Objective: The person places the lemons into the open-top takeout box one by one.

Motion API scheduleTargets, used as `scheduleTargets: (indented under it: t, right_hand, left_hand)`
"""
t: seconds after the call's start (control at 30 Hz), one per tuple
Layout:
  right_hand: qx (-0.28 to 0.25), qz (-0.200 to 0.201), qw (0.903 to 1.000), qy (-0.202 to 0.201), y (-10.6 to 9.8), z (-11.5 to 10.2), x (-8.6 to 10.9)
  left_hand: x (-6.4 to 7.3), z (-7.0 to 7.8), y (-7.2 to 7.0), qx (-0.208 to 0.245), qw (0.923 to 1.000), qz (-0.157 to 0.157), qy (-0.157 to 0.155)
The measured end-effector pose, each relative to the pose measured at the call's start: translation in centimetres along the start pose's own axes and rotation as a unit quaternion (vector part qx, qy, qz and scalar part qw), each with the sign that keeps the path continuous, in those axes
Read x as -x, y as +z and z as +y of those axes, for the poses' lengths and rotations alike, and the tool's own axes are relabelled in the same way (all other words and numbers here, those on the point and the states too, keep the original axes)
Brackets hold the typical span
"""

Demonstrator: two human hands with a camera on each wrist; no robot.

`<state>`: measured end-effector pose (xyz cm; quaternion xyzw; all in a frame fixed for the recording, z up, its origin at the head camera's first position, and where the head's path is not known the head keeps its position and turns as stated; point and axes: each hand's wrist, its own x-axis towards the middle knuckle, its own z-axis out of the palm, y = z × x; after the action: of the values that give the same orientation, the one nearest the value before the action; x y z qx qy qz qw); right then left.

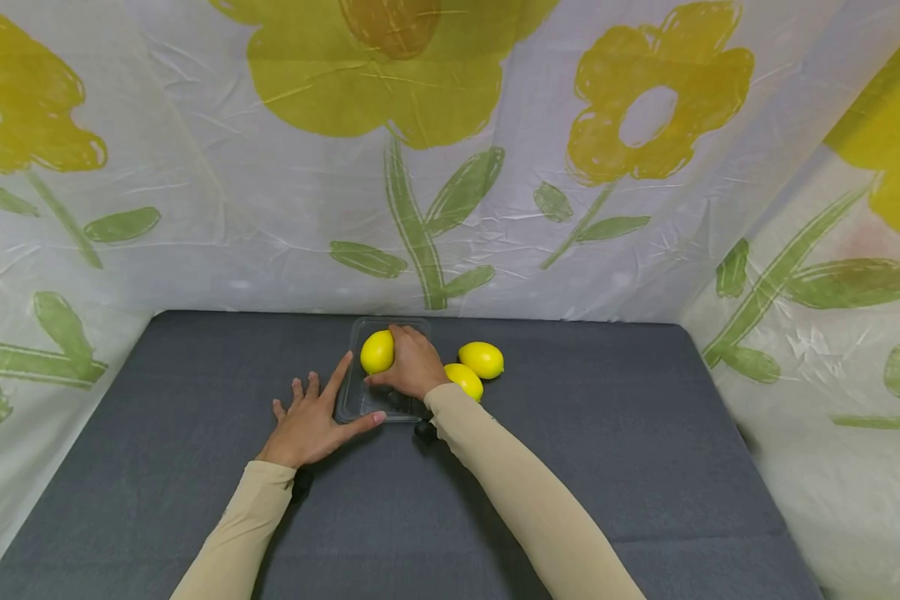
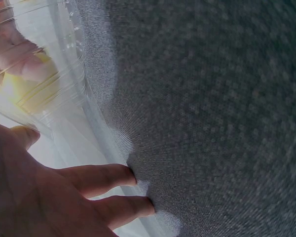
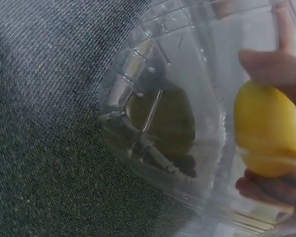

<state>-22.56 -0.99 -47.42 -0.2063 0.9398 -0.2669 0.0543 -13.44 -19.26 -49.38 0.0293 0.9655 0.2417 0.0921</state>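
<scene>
My right hand (image 1: 416, 363) grips a yellow lemon (image 1: 377, 352) at the far part of a clear plastic container (image 1: 362, 402). Through the container's clear wall, the right wrist view shows thumb and fingers on opposite sides of this lemon (image 3: 266, 126). My left hand (image 1: 309, 427) lies at the container's near left side with its fingers spread. Its index fingertip is right at the left rim, and its thumb reaches over the front edge. In the left wrist view, two straight fingers (image 2: 101, 178) of this hand come down to the cloth.
Just right of the container, two more lemons lie close together: one farther back (image 1: 482, 360), the other (image 1: 465, 382) partly behind the right wrist. Dark grey cloth covers the table (image 1: 607, 467). A white curtain (image 1: 270, 233) with yellow flowers hangs along the back and sides.
</scene>
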Motion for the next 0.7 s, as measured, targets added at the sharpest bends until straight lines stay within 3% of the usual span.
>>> scheduleTargets:
  t: [0.7]
  right_hand:
    - [0.002, 0.009, 0.9999, 0.008, 0.38, -0.16, 0.03]
  left_hand:
    - [-0.03, 0.02, 0.06, 0.001, 1.0, 0.005, 0.002]
